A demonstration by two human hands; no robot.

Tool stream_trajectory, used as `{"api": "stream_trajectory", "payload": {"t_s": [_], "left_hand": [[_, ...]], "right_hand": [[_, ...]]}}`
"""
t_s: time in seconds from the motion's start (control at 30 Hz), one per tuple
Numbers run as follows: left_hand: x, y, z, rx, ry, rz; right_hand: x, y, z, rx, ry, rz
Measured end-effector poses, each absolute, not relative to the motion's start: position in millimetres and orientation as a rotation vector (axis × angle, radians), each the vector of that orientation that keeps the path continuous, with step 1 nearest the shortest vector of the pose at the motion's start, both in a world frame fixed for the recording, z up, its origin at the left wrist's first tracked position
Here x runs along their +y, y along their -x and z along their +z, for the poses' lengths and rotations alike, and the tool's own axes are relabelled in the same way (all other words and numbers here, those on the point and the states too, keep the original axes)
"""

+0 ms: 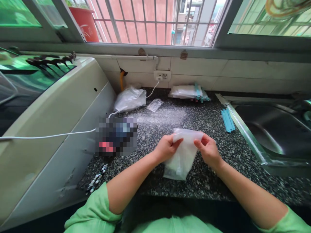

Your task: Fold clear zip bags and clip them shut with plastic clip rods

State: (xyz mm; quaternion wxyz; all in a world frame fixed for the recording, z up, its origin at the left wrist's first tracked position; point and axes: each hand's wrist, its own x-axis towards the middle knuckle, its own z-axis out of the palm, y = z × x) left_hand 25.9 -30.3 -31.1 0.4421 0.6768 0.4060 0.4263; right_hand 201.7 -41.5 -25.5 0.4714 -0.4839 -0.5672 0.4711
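A translucent white plastic bag (pixel 182 158) hangs between my two hands above the front of the speckled stone counter. My left hand (pixel 168 147) pinches its upper left edge, thumb in front. At the upper right corner, my right hand (pixel 207 149) grips the bag the same way. It looks flat, and I cannot tell whether anything is inside. Farther back, against the tiled wall, lies a stack of clear bags with blue strips (pixel 188 92). A small bundle of blue strips (pixel 227 120) rests by the sink's left rim.
A steel sink (pixel 263 160) is at the right. On the left stand a cream appliance (pixel 82 84), a blurred-out device (pixel 116 136) with a white cable, and a beaded string (pixel 97 178). A crumpled plastic bag (pixel 131 99) and a small clear packet (pixel 155 105) lie near the wall socket (pixel 162 76).
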Motion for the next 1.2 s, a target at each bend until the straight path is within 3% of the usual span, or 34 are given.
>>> {"api": "stream_trajectory", "payload": {"t_s": [0.33, 0.53, 0.7, 0.97, 1.07, 1.2], "left_hand": [[-28.1, -28.9, -26.6, 0.956, -1.384, 1.027], [-22.7, -26.0, -27.6, 1.057, -1.293, 1.125], [-24.8, -25.6, -27.7, 0.952, -1.327, 1.118], [-28.0, -25.2, -32.2, 0.843, -1.804, 0.834], [-23.5, -23.8, -36.8, 0.975, -1.887, 0.833], [-18.3, -20.9, -39.3, 1.106, -1.987, 0.9]], "right_hand": [[-35.2, -209.4, -21.8, -1.774, 1.224, 0.585], [-33.6, -208.2, -26.6, -1.85, 1.179, 0.669], [-31.1, -210.0, -25.0, -1.596, 1.294, 0.883], [-21.2, -214.3, -28.0, -1.574, 1.318, 1.094], [-10.1, -228.8, -25.8, -1.703, 1.411, 0.867], [15.4, -273.7, -15.2, -1.706, 1.887, 0.034]]}}
